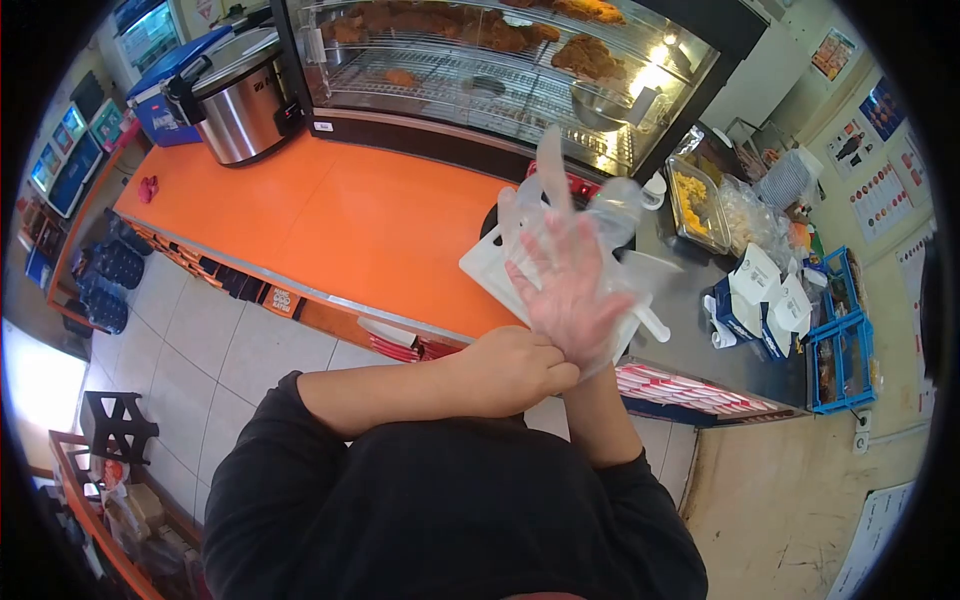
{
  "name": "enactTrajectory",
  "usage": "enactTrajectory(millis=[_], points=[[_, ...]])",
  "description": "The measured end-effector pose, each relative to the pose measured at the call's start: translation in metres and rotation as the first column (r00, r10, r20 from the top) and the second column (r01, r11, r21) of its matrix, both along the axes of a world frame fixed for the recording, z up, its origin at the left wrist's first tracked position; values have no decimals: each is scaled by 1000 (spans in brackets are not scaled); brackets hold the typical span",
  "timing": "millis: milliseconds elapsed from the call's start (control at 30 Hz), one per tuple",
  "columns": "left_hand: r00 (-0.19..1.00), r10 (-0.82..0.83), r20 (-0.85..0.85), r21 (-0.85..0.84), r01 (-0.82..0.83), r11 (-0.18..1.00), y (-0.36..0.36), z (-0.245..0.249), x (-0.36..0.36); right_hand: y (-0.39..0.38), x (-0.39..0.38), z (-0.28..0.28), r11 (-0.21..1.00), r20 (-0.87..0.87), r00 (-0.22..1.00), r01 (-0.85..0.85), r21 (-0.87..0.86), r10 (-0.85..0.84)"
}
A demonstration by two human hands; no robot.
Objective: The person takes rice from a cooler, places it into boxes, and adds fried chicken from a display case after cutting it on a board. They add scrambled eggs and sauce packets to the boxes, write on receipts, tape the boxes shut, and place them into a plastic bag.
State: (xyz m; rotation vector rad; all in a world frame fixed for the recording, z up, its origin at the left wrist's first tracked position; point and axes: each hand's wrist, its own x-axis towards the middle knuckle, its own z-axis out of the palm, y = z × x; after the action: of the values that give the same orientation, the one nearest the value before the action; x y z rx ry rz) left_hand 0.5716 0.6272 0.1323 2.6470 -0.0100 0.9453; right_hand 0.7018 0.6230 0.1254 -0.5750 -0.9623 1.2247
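A clear, loose plastic glove (552, 165) covers my right hand (572, 280), its baggy fingers sticking out past my fingertips. Inside it, the fingers of my right hand are spread wide, slightly blurred. My left hand (515, 370) is closed at the right wrist and grips the glove's cuff. Beneath the gloved hand lies a white cutting board (485, 262), partly hidden. Several things behind the glove are covered, and I cannot make them out fully.
An orange counter (390, 220) runs left to a steel rice cooker (240, 110). Behind stands a glass display case (430, 70) with fried food. On the right are a metal tray (710, 235) of yellow food, paper boxes (755, 285) and blue baskets (842, 350).
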Motion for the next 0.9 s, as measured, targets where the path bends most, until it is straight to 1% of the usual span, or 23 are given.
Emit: enactTrajectory(millis=[67,100,133,167,200,233,333,433,467,533,567,600,633,667,700,767,800,833,900], points=[[1000,16,5,-11,-15,1000,3,7,11,4,16,-5,998,154,988,35,-52,-26],[1000,24,-1,-19,-24,1000,4,9,18,6,23,-6,997,151,988,15,-72,-4],[999,34,-8,-29,-34,999,5,10,25,6,29,-6,998,69,997,-37,-42,40],[1000,-8,-10,-59,8,998,6,7,35,6,34,-5,996,-12,996,-89,-9,89],[999,-49,-9,-90,48,995,5,1,45,2,33,4,984,-165,971,-158,87,171],[996,-89,-5,-121,88,989,5,-5,57,0,35,11,959,-303,916,-211,189,261],[947,-274,-167,-236,231,944,3,-17,91,17,58,27,940,-334,886,-259,223,323],[954,-265,-138,-293,216,931,13,-14,126,52,88,26,959,-328,902,-251,132,282],[964,-192,-185,-335,122,934,19,-10,134,69,106,18,979,-346,918,-205,0,192],[960,-42,-278,-387,-72,919,33,-2,142,118,147,1,986,-154,988,31,164,-5],[972,-24,-233,-442,-84,893,39,-3,144,142,165,7,954,-77,963,265,141,-257],[981,-4,-192,-499,-95,862,43,-9,141,165,184,14,866,22,869,489,102,-494],[987,21,-156,-553,-105,827,48,-17,136,200,225,3,579,560,344,750,318,-754],[979,99,-179,-548,-183,816,53,-30,129,223,242,12,442,603,124,796,414,-788],[964,177,-199,-544,-259,798,56,-44,118,235,248,17,463,662,107,797,389,-742],[898,269,-347,-716,-440,543,54,-63,90,250,250,31,502,774,68,795,339,-630],[850,323,-417,-708,-526,470,51,-69,74,253,243,33,435,735,23,818,376,-678],[796,367,-482,-698,-602,389,50,-74,60,255,236,35,445,705,59,811,379,-707],[759,451,-469,-721,-624,301,49,-89,31,257,226,33,470,655,126,796,382,-745]])
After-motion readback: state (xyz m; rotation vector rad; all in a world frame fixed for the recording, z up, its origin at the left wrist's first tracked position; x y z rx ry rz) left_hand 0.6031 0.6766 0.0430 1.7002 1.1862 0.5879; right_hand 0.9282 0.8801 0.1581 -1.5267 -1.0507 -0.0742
